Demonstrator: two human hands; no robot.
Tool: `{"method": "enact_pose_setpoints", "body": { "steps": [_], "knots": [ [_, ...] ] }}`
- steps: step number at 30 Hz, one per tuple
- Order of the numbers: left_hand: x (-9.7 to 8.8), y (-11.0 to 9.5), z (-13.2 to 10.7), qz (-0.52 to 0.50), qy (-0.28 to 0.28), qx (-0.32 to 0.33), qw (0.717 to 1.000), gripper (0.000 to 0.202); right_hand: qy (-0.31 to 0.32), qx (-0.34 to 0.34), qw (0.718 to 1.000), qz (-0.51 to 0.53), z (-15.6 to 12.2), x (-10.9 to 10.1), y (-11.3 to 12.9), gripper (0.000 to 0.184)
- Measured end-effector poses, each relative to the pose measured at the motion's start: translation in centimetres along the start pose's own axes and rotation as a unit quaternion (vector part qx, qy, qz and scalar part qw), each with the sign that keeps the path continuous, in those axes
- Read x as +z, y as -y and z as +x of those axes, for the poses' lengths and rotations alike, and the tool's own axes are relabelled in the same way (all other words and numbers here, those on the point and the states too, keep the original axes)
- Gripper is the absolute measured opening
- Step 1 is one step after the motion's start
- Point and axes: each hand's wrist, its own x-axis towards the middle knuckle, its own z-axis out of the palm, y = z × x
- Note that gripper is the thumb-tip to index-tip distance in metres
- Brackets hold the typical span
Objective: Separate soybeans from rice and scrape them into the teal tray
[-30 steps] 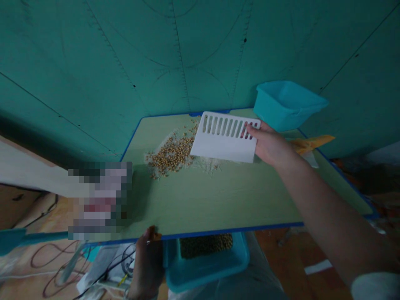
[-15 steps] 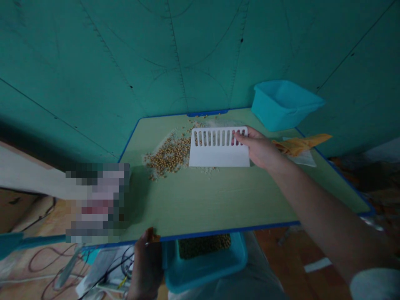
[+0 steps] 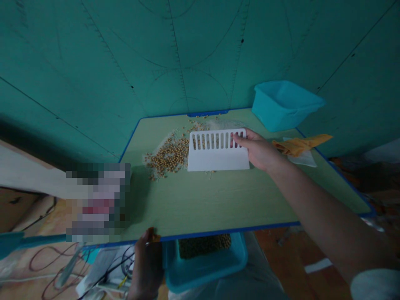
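Note:
My right hand (image 3: 261, 150) grips the right end of a white slotted plastic scraper (image 3: 218, 155), which stands on edge on the green table (image 3: 218, 200). A pile of tan beans (image 3: 168, 154) with pale powder lies just left of and behind the scraper. My left hand (image 3: 146, 264) is closed on the left rim of a blue tub (image 3: 204, 264) held under the table's near edge. That tub holds beans.
A second, empty-looking blue tub (image 3: 286, 104) stands at the table's far right corner. An orange cloth (image 3: 300, 145) over white paper lies to its right front. A teal wall backs the table. Cables lie on the floor at lower left.
The scraper has swung square to the table edge and slid a little toward me and left, close against the bean pile. My left hand and the lower tub have stayed put.

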Motion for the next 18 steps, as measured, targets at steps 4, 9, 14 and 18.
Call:
{"method": "enact_pose_setpoints", "body": {
  "steps": [4,9,14,18],
  "knots": [
    [-0.4,0.1,0.3,0.004,0.016,0.013,1.000,0.023,0.002,0.004,1.000,0.015,-0.1,0.2,-0.1,0.024],
    [-0.2,0.2,0.2,-0.013,0.011,0.011,1.000,0.023,-0.005,0.016,1.000,0.022,-0.3,0.6,0.0,0.025],
    [0.0,0.1,0.1,0.006,0.011,-0.012,1.000,0.026,-0.002,0.021,0.999,0.035,-0.4,0.9,-0.2,0.022],
    [0.0,0.1,0.1,0.026,0.008,-0.033,0.999,0.028,0.003,0.032,0.999,0.041,-0.6,1.3,-0.2,0.019]
  ]
}}
